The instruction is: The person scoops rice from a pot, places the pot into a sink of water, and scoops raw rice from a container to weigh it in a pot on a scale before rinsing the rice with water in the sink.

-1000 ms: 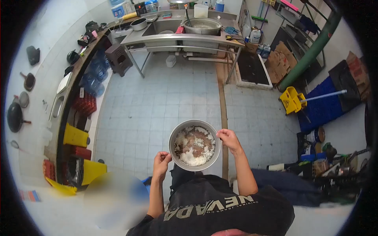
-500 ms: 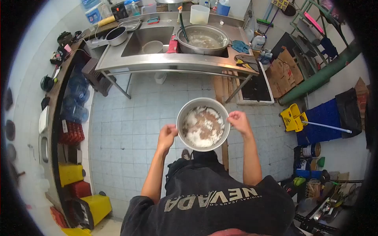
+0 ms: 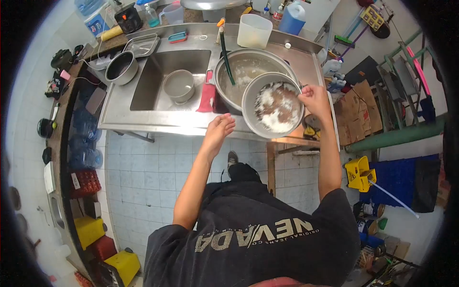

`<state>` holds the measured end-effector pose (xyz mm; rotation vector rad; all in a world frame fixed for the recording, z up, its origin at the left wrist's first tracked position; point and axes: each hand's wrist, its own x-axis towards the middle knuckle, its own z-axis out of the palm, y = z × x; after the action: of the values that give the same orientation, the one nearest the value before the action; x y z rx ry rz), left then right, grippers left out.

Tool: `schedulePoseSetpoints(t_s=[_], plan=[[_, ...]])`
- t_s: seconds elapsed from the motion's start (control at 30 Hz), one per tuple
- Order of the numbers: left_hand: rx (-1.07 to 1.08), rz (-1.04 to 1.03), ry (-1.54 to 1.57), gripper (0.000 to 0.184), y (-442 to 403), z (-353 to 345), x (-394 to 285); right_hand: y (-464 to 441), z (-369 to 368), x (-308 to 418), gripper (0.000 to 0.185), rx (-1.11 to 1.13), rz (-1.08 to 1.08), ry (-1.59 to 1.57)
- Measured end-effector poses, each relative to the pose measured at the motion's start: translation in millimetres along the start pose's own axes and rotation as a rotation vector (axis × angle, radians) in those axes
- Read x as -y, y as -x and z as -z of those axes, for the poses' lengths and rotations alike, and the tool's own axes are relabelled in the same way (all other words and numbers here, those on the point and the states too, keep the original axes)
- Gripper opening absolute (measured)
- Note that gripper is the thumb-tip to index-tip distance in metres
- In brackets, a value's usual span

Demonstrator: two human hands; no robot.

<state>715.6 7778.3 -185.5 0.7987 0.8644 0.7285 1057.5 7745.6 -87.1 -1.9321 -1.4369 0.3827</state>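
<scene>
A round metal pot [image 3: 247,106] with white and brown residue inside is at the front right of the steel sink counter, overlapping the near edge of a large metal basin [image 3: 224,61]. My right hand [image 3: 315,101] grips the pot's right side. My left hand [image 3: 220,128] is off the pot, to its left, fingers apart and empty. The large basin holds cloudy water, and a dark green hose [image 3: 225,57] with an orange top hangs into it. A red cloth [image 3: 207,95] lies between the basin and the left sink bowl.
The left sink [image 3: 153,79] holds a small round container [image 3: 179,86]. A dark-lined pot [image 3: 121,68] stands left of it. Behind the basin are a white plastic container [image 3: 254,31] and a blue jug [image 3: 292,20]. A yellow mop bucket [image 3: 359,173] is at right.
The view has moved up to the sink counter. The pot has come forward over the counter and basin edge, and my left hand has let go of it.
</scene>
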Motion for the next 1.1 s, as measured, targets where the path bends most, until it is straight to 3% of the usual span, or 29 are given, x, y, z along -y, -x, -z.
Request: schedulePoseSetpoints(t_s=[0.1,0.2,0.37,0.5,0.63,0.73,0.87,0.9,0.97,1.03,1.1], plan=[[-0.044,0.057,-0.055,0.042,-16.9,5.8,-18.8,-62.6,-37.1,10.8,0.012,-0.118,0.208,0.478],[-0.083,0.16,-0.031,0.038,-30.9,27.2,-22.8,-106.1,-124.7,-27.7,0.007,-0.192,0.355,0.77],[-0.136,0.348,0.108,0.035,-60.6,75.2,-20.5,-140.5,-240.4,-63.8,0.008,0.135,0.107,0.752],[-0.124,0.418,0.183,0.034,-82.5,111.0,-34.2,-172.6,-216.3,-57.7,0.009,0.113,0.103,0.67],[-0.173,0.42,0.22,0.029,-107.5,141.7,-47.4,-255.4,-180.6,-133.7,0.006,0.225,-0.104,0.477],[-0.238,0.406,0.22,0.026,-118.8,145.7,-64.8,-289.2,-172.3,-182.2,0.011,0.227,-0.131,0.362],[-0.242,0.358,0.15,0.029,-132.9,130.4,-74.6,-288.2,-197.0,-204.9,0.014,0.106,-0.097,0.603],[-0.235,0.341,0.121,0.03,-135.6,121.3,-76.6,-285.2,-213.2,-207.7,0.015,0.003,-0.167,0.793],[-0.212,0.252,-0.042,0.03,-145.3,105.4,-71.1,-260.1,-213.8,-165.2,0.017,-0.046,-0.131,0.735],[-0.178,0.107,-0.308,0.031,-157.8,85.6,-59.4,-232.5,-214.7,-130.5,0.018,0.066,-0.349,0.688],[-0.085,0.009,-0.645,0.03,-176.7,48.2,-76.5,-197.1,-220.2,-149.4,0.019,0.461,-0.396,0.666]])
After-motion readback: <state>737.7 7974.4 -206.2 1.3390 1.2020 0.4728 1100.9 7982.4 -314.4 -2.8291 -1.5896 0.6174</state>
